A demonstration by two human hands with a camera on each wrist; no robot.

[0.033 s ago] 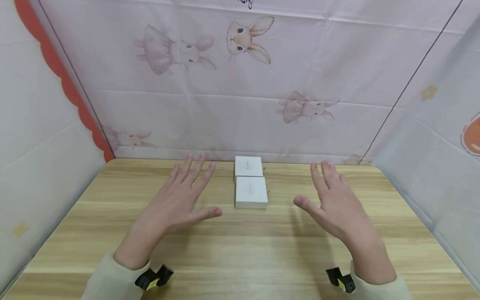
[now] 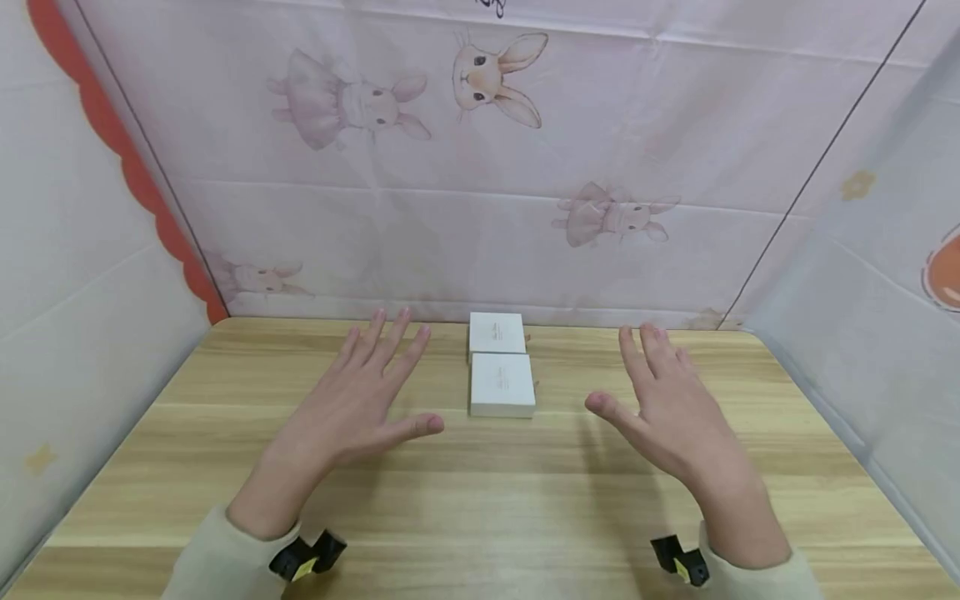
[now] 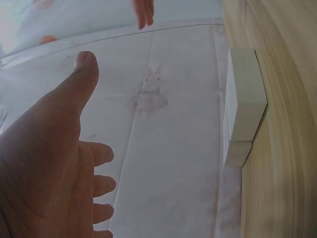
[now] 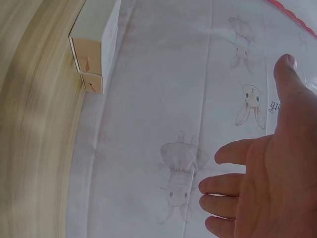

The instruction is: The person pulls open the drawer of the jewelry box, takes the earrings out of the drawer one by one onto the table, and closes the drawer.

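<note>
Two white boxes with small printed lettering lie one behind the other at the middle of the table's back. The front box [image 2: 502,385] sits nearer to me, and the rear box [image 2: 497,332] is by the back cloth. In the right wrist view, tan ends with little ribbon pulls show on the front box [image 4: 88,54] and the rear box [image 4: 92,83]. My left hand [image 2: 352,408] hovers left of the boxes, fingers spread and holding nothing. To their right, my right hand [image 2: 667,408] is held above the table with its thumb apart from the fingers, also holding nothing.
The wood-grain table [image 2: 480,517] reaches back to a pink cloth wall [image 2: 465,233] printed with rabbits. Pale cloth walls stand on the left [image 2: 90,275] and right [image 2: 862,292]. Each wrist wears a small black camera mount, such as the left mount [image 2: 307,557].
</note>
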